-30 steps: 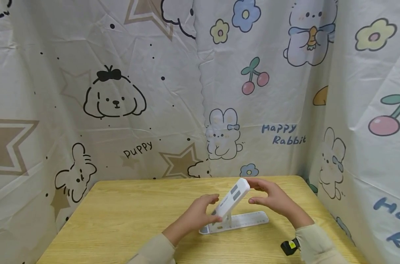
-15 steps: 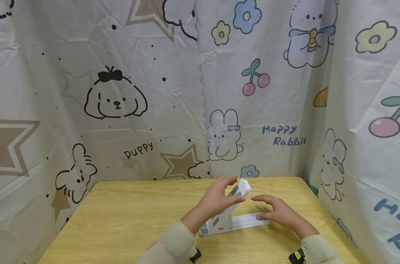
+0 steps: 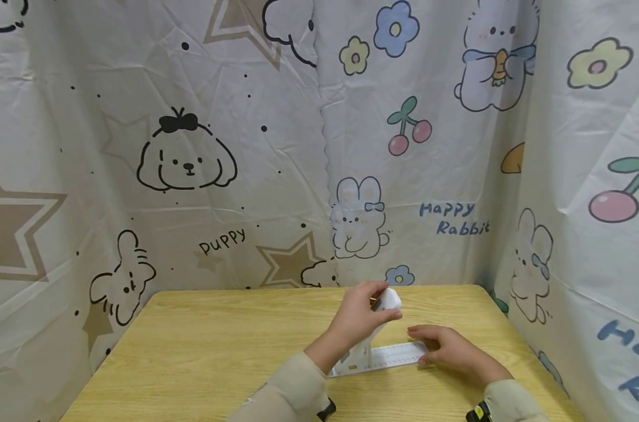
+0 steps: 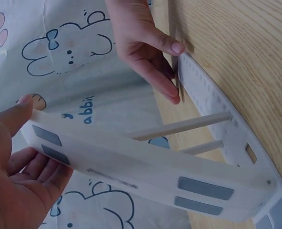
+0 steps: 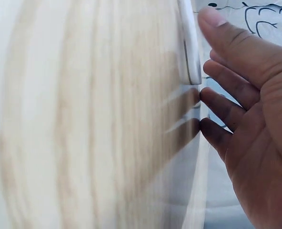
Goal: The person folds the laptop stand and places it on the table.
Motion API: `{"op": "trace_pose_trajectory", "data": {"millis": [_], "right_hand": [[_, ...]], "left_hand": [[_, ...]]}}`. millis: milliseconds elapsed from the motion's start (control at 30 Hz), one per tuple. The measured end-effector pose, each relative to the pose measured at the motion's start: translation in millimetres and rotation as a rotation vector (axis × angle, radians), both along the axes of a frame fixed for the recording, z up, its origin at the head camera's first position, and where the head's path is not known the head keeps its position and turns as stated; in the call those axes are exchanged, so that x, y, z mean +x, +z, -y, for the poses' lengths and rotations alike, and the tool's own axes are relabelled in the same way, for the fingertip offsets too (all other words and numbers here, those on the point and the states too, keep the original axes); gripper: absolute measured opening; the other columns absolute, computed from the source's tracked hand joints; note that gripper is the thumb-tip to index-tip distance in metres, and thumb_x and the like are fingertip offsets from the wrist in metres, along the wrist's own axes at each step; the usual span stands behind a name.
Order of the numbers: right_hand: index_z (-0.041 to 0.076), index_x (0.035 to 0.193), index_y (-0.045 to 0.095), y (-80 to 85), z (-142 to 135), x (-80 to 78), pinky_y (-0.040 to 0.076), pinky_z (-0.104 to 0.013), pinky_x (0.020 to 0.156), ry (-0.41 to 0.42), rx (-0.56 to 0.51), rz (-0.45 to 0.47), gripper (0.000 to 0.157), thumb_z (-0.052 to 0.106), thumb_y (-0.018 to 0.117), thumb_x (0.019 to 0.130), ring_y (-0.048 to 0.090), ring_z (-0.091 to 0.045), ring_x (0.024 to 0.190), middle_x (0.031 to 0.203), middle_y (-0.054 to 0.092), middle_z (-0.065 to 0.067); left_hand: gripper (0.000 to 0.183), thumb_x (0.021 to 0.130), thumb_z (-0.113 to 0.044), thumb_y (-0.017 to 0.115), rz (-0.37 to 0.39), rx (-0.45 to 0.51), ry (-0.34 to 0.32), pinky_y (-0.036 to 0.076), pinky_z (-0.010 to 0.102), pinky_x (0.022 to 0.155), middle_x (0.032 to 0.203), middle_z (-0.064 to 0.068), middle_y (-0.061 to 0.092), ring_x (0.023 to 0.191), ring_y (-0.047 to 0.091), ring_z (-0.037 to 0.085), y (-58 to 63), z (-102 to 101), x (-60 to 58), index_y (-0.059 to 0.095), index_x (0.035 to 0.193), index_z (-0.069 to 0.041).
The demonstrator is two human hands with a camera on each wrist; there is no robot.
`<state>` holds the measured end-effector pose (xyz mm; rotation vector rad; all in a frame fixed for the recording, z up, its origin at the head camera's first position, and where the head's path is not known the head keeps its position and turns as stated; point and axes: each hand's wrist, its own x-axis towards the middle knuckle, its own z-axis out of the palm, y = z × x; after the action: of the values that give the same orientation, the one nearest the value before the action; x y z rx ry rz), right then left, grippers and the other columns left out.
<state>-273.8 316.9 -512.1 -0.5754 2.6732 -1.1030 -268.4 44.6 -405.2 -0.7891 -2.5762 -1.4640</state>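
A white folding stand sits on the table, its flat base (image 3: 395,356) lying down and its raised arm (image 4: 131,162) slanting up from the hinge, with grey pads along it. Thin prop legs (image 4: 188,125) join arm and base. My left hand (image 3: 358,310) grips the arm's upper end (image 3: 390,299), thumb on one side and curled fingers on the other, and hides part of it in the head view. At the base's far right end is my right hand (image 3: 448,349), fingers loosely curved around it; the thumb (image 4: 178,47) is right at the corner in the left wrist view.
The wood-grain table (image 3: 219,340) stretches away on the left. A curtain (image 3: 277,146) printed with puppies, rabbits and flowers hangs behind and along the sides. Black wrist cameras (image 3: 478,412) show at the sleeves.
My left hand has slid from the arm's lower part to its upper end and taken hold there. My right hand has dropped from the arm's top to the end of the base.
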Motion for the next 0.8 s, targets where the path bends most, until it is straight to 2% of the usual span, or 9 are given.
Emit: {"op": "trace_pose_trajectory", "data": {"millis": [67, 133, 233, 367, 467, 500, 567, 733, 800], "right_hand": [[0.007, 0.139, 0.063, -1.4, -2.6, 0.3, 0.043, -0.035, 0.116, 0.000, -0.003, 0.011, 0.062, 0.026, 0.084, 0.085, 0.041, -0.043, 0.145, 0.153, 0.052, -0.013], [0.007, 0.137, 0.065, -2.5, -5.3, 0.3, 0.039, -0.018, 0.112, 0.006, 0.000, 0.008, 0.057, 0.025, 0.083, 0.086, 0.039, -0.044, 0.146, 0.154, 0.052, -0.013], [0.007, 0.132, 0.068, -3.0, -9.3, 0.3, 0.031, -0.007, 0.105, 0.008, -0.009, 0.011, 0.050, 0.023, 0.082, 0.087, 0.035, -0.045, 0.148, 0.154, 0.051, -0.013], [0.011, 0.128, 0.071, -2.1, -13.4, 0.8, 0.036, -0.021, 0.115, -0.001, -0.010, 0.016, 0.046, 0.023, 0.082, 0.086, 0.035, -0.045, 0.148, 0.154, 0.051, -0.012], [0.015, 0.122, 0.073, -1.5, -14.5, 1.7, 0.039, -0.030, 0.117, -0.006, -0.008, 0.025, 0.041, 0.023, 0.085, 0.083, 0.036, -0.045, 0.147, 0.154, 0.052, -0.012], [0.016, 0.119, 0.074, -1.5, -14.4, 2.2, 0.039, -0.027, 0.116, -0.009, -0.009, 0.031, 0.040, 0.023, 0.085, 0.082, 0.036, -0.045, 0.147, 0.154, 0.051, -0.013], [0.017, 0.115, 0.074, -1.5, -13.1, 4.0, 0.039, -0.036, 0.118, -0.001, -0.013, 0.030, 0.037, 0.022, 0.086, 0.080, 0.035, -0.047, 0.147, 0.154, 0.051, -0.014], [0.017, 0.111, 0.074, -1.9, -5.9, 8.4, 0.022, -0.069, 0.118, 0.028, -0.045, 0.039, 0.034, 0.025, 0.087, 0.080, 0.028, -0.051, 0.149, 0.155, 0.048, -0.018], [0.017, 0.108, 0.074, -1.8, -2.4, 9.9, 0.017, -0.073, 0.117, 0.035, -0.054, 0.053, 0.033, 0.026, 0.087, 0.080, 0.024, -0.052, 0.150, 0.157, 0.046, -0.018]], "left_hand": [[0.058, 0.085, -0.031, 0.085, 0.008, 0.004, 0.009, 0.057, 0.018, 0.081, 0.122, 0.001, 0.067, 0.100, 0.065, 0.006, 0.4, -2.2, 0.9, 0.065, 0.136, -0.010], [0.057, 0.086, -0.029, 0.085, 0.012, 0.003, 0.013, 0.058, 0.019, 0.082, 0.123, 0.002, 0.067, 0.101, 0.065, 0.007, 1.2, -3.8, 2.0, 0.065, 0.136, -0.009], [0.055, 0.087, -0.028, 0.084, 0.006, -0.010, 0.012, 0.058, 0.020, 0.084, 0.124, 0.002, 0.067, 0.103, 0.064, 0.008, 2.8, -5.8, 2.8, 0.065, 0.136, -0.009], [0.053, 0.087, -0.028, 0.083, -0.006, -0.044, 0.003, 0.058, 0.021, 0.086, 0.125, 0.002, 0.068, 0.105, 0.064, 0.009, 4.8, -8.0, 1.0, 0.066, 0.134, -0.011], [0.054, 0.088, -0.030, 0.082, -0.004, -0.077, -0.016, 0.058, 0.023, 0.090, 0.129, 0.002, 0.067, 0.110, 0.064, 0.010, 4.7, -8.6, -2.8, 0.065, 0.136, -0.012], [0.054, 0.088, -0.030, 0.081, 0.002, -0.086, -0.025, 0.057, 0.023, 0.091, 0.130, 0.002, 0.066, 0.112, 0.064, 0.011, 4.7, -8.4, -4.2, 0.065, 0.137, -0.013], [0.054, 0.089, -0.029, 0.080, 0.005, -0.089, -0.052, 0.057, 0.023, 0.094, 0.132, 0.003, 0.065, 0.115, 0.064, 0.013, 3.9, -6.9, -7.8, 0.064, 0.138, -0.013], [0.051, 0.093, -0.022, 0.076, -0.008, -0.051, -0.152, 0.054, 0.023, 0.100, 0.135, 0.005, 0.063, 0.122, 0.063, 0.018, 1.2, 3.6, -17.5, 0.061, 0.141, -0.010], [0.051, 0.095, -0.020, 0.074, -0.013, -0.034, -0.188, 0.051, 0.023, 0.104, 0.137, 0.004, 0.062, 0.126, 0.061, 0.018, -0.7, 8.7, -21.0, 0.060, 0.143, -0.011]]}}
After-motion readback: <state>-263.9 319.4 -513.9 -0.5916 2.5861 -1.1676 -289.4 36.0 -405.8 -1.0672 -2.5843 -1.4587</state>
